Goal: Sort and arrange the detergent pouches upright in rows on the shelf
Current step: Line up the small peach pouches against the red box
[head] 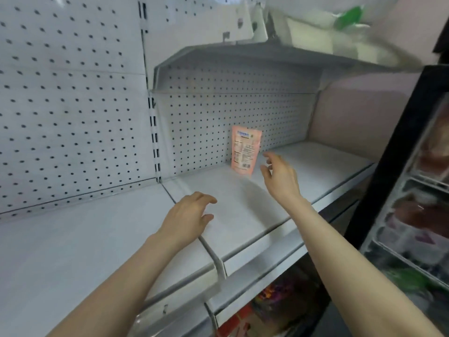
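- The pink detergent pouch (246, 150) stands roughly upright at the back of the shelf (243, 215), against the pegboard (206, 122), long axis vertical.
- The right hand (281, 177) is just beside it, to its right, fingers spread and holding nothing.
- The left hand (188, 218) is well short of it, loosely open, apparently resting on the shelf.
- The right hand is the nearer one.

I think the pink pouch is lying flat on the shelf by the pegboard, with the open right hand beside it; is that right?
Not quite: the head view shows the pink pouch standing upright on the shelf by the pegboard, with the open right hand beside it.
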### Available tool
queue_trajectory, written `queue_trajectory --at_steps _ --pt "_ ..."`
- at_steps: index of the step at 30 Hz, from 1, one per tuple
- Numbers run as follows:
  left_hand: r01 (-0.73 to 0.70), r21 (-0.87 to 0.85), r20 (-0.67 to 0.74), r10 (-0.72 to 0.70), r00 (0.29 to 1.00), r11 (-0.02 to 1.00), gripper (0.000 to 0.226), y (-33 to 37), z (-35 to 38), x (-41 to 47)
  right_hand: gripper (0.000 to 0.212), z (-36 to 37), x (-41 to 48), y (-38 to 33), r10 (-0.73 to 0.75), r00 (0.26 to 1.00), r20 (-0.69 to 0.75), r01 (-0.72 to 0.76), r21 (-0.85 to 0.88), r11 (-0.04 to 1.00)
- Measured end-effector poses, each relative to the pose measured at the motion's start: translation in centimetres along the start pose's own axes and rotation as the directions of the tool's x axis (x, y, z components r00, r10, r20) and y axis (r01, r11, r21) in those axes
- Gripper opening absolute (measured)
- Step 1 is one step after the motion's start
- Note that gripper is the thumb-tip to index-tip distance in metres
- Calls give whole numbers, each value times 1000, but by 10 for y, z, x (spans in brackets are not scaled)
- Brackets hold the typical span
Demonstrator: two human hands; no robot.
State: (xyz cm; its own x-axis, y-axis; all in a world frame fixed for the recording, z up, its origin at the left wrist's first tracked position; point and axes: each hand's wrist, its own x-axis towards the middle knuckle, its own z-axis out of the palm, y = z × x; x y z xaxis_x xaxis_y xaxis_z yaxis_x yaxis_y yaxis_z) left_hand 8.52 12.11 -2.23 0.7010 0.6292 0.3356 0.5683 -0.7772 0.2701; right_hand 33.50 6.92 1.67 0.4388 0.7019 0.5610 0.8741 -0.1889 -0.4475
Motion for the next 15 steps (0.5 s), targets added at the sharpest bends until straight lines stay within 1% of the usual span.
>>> queue_trajectory --at_steps 2,5,7,8,11,13,15 --pt "28 33 9 -28 1000 999 40 -2 8 13 44 11 35 10 18 1000 3 -18 36 999" --pt "106 53 27 -107 994 993 42 -1 17 24 51 28 84 19 69 998 6 -69 130 989" --pt "152 58 24 -154 988 987 43 0 23 30 52 39 110 23 105 993 53 -113 196 974" --pt "176 62 21 -178 984 982 44 1 25 34 49 44 123 26 118 989 86 -134 215 967" --pt "247 76 3 -248 969 966 44 6 32 39 24 55 143 34 126 979 160 -163 244 956" --pt "292 71 0 -293 956 954 44 13 38 42 16 56 142 36 99 984 149 -136 267 954" --pt "331 39 -13 -331 944 943 47 24 44 47 14 51 131 34 42 993 113 -71 263 962"
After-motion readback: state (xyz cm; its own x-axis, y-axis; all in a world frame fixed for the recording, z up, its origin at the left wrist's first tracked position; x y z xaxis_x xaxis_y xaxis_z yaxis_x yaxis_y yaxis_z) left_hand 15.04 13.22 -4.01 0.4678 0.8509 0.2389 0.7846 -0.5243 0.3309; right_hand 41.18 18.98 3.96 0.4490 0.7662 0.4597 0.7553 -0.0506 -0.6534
